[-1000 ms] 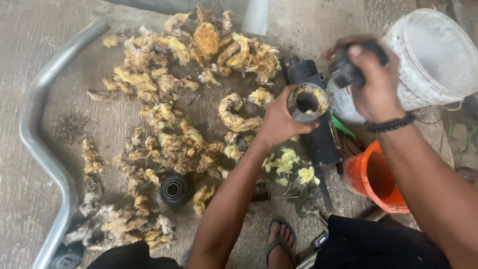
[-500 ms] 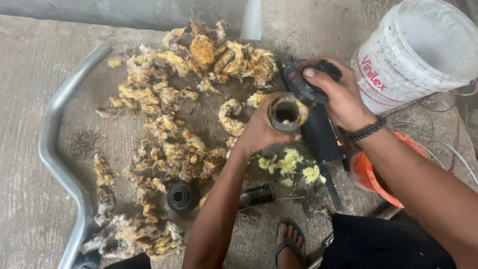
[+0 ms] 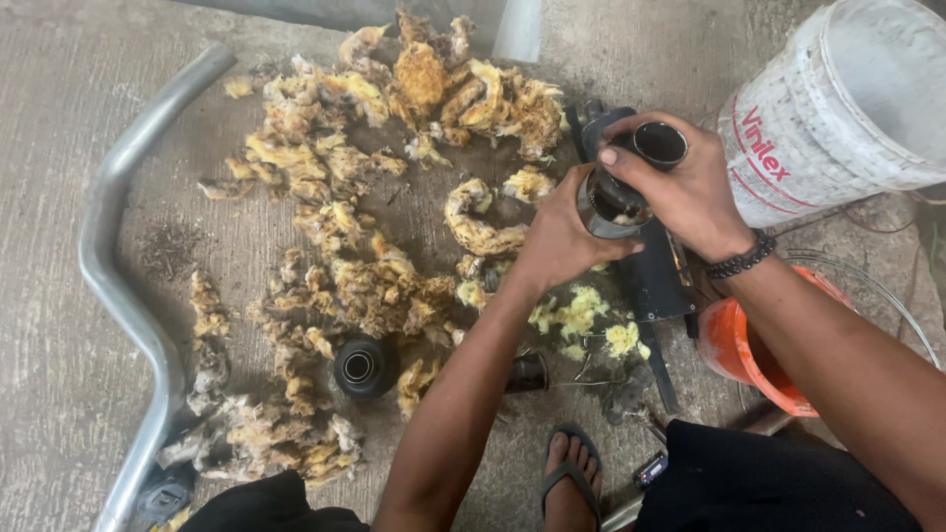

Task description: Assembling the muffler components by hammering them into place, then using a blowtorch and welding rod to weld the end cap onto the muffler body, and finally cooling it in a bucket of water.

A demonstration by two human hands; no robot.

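Metal tube (image 3: 609, 209): a short, dark, open-ended tube held above the concrete floor (image 3: 59, 148), in front of the white bucket (image 3: 838, 118)
Left hand (image 3: 557, 241): wrapped around the lower part of the tube, fingers curled tight against its side
Right hand (image 3: 680, 187): over the top of the tube, fingers bent and closed on a small black cup (image 3: 658, 145) at its rim; a beaded band sits on the wrist
Black tool (image 3: 650, 276): lies on the floor under both hands
Stuffing (image 3: 374, 246): yellow-brown clumps scattered across the floor to the left of the hands, with brighter yellow bits just below the tube
Black cap (image 3: 366, 366): round, resting among the clumps, well apart from the hands
Bent pipe (image 3: 123, 266): grey, curving along the left edge
Orange bucket (image 3: 744, 355): beside the right forearm, below the white one
Foot (image 3: 572, 478): in a sandal, at the bottom edge
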